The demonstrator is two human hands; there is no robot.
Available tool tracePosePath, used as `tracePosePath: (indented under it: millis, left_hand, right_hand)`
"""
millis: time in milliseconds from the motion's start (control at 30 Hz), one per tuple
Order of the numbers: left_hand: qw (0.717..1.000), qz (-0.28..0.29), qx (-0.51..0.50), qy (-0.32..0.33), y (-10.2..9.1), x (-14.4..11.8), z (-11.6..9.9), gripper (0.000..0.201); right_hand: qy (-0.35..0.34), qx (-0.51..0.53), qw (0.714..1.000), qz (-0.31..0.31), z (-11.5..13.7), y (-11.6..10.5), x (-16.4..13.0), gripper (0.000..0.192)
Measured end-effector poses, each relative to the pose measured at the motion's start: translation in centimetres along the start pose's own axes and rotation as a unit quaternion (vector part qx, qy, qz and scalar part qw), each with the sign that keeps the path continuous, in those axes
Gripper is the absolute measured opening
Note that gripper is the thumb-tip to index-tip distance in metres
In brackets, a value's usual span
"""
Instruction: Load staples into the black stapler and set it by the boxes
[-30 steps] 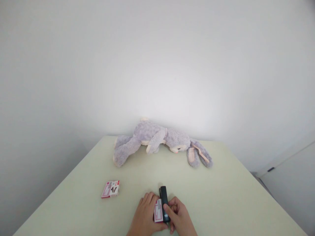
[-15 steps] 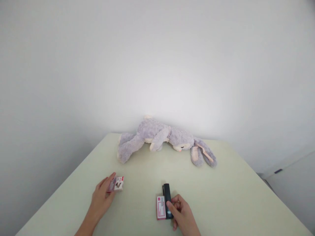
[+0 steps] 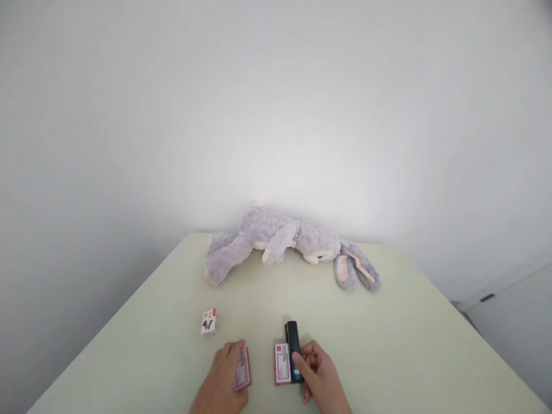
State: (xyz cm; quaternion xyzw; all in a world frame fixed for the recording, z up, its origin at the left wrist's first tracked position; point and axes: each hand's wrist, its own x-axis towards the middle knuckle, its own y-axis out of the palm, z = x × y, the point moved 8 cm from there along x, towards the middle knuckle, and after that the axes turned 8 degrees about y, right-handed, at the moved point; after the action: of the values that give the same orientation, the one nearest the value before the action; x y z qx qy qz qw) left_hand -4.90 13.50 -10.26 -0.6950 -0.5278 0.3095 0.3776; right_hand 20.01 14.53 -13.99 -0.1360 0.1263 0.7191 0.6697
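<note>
My left hand point(image 3: 221, 379) is closed around a small red-and-white box point(image 3: 242, 369), low over the front of the table. My right hand point(image 3: 318, 371) grips a black stapler point(image 3: 294, 352), thumb on its top and fingers along its right side. Flat against the stapler's left side lies a second red-and-white box point(image 3: 282, 364), apart from my left hand. A smaller white box point(image 3: 209, 321) with a dark picture and a red corner stands farther back on the left, untouched.
A grey plush rabbit point(image 3: 269, 227) lies on its side along the back of the pale table point(image 3: 388, 333), close to the wall point(image 3: 276, 115). Its long ears point right. A dark handle point(image 3: 487, 298) shows on a white panel at the far right.
My left hand has moved right and nearer to me, carrying the red-and-white box away from the small white box. My right hand and the stapler have stayed in place.
</note>
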Motion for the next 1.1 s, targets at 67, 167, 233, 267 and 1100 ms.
tracePosePath:
  millis: [67,167,233,267,1100]
  left_hand:
    - [0.998,0.015,-0.046,0.048,0.3,1.4,-3.9,0.080]
    - [0.989,0.036,-0.097,0.102,0.4,3.0,-8.0,0.080]
    - [0.984,0.049,-0.116,0.127,0.4,3.7,-9.5,0.080]
    - [0.981,0.051,-0.124,0.137,0.4,3.9,-9.9,0.080]
    - [0.958,-0.217,-0.047,-0.182,-11.0,1.7,10.0,0.053]
  right_hand:
    - [-0.004,-0.001,1.000,0.001,0.0,0.0,0.0,0.057]
    - [-0.006,0.004,1.000,0.003,-0.4,0.1,0.2,0.055]
    - [-0.009,0.007,1.000,0.005,-0.6,0.0,0.4,0.055]
    - [-0.011,0.007,1.000,0.006,-0.7,0.0,0.4,0.055]
    - [-0.086,-0.251,0.958,-0.108,-2.2,-1.4,-2.3,0.107]
